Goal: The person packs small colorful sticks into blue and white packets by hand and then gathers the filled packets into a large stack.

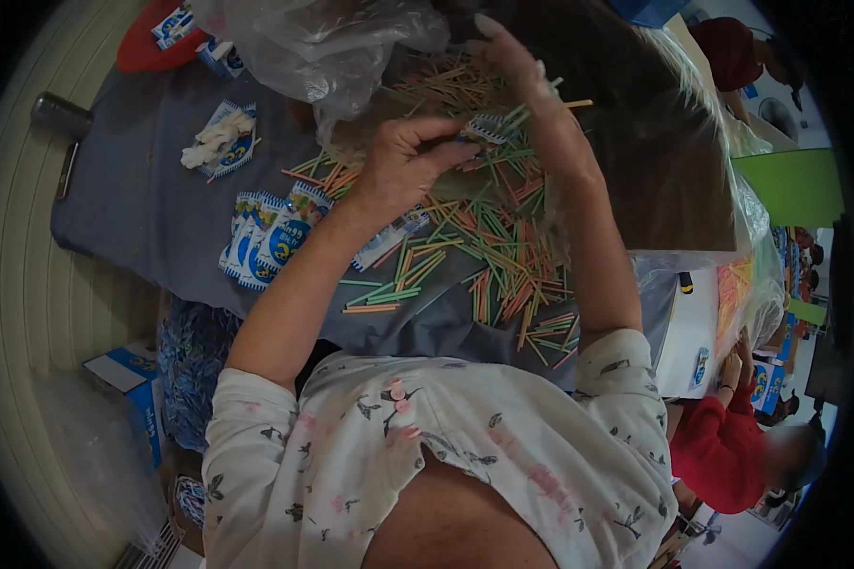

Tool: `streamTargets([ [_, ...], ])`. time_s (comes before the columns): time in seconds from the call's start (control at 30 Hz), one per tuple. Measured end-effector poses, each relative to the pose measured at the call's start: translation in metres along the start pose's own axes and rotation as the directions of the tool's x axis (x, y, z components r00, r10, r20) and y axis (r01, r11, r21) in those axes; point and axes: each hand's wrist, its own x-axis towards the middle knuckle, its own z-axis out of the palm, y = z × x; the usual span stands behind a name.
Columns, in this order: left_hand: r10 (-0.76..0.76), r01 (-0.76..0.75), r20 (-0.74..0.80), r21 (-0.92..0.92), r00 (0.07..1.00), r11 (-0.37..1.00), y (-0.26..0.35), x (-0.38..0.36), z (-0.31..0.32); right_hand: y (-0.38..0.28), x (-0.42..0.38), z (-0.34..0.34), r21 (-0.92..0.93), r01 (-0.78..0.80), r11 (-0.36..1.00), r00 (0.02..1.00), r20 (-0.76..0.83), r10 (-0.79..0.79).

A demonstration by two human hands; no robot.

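Observation:
My left hand (pixel 410 163) pinches a small blue-and-white printed packet (pixel 485 130) between thumb and fingers. Just right of it, my right hand (pixel 529 83) is raised with one finger stretched out. A few thin coloured sticks (pixel 580 103) poke out from this hand, which seems closed around them; its palm is partly hidden. Under both hands lies a loose heap of green, orange and yellow sticks (pixel 517 270). Filled-looking packets (pixel 270 237) overlap in a pile left of my left forearm. Another packet (pixel 403 232) lies partly behind that forearm.
A grey cloth (pixel 142 194) covers the table. A packet with crumpled white material (pixel 223 140) lies at left, near a red bowl (pixel 157 43). Clear plastic (pixel 327 47) bunches at the back. A large open box (pixel 664 152) stands at right. A person in red (pixel 721 446) works nearby.

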Motion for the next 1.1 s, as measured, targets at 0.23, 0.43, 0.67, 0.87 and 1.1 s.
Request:
streamTargets([
  [0.23,0.031,-0.03,0.018,-0.045,0.999,0.999,-0.004,-0.011,0.002,-0.017,-0.017,0.024,-0.016,-0.036,0.999,0.996,0.081,0.037],
  [0.43,-0.009,0.003,-0.043,-0.141,0.999,0.99,-0.002,-0.022,-0.004,-0.023,-0.017,0.022,0.012,0.023,1.0,0.997,-0.072,-0.022],
  [0.67,0.235,-0.238,-0.099,-0.02,0.967,0.971,-0.001,-0.05,-0.023,-0.017,-0.033,-0.028,0.022,-0.059,0.998,0.923,-0.381,0.062],
  [0.87,0.28,-0.275,-0.091,0.063,0.956,0.959,0.024,-0.097,-0.043,-0.028,-0.063,-0.002,-0.769,-0.225,0.599,0.972,-0.216,0.089],
  [1.1,0.298,-0.288,-0.144,0.087,0.944,0.954,0.028,-0.125,-0.042,-0.062,-0.067,0.089,-0.175,0.095,0.98,0.979,0.196,-0.06],
])
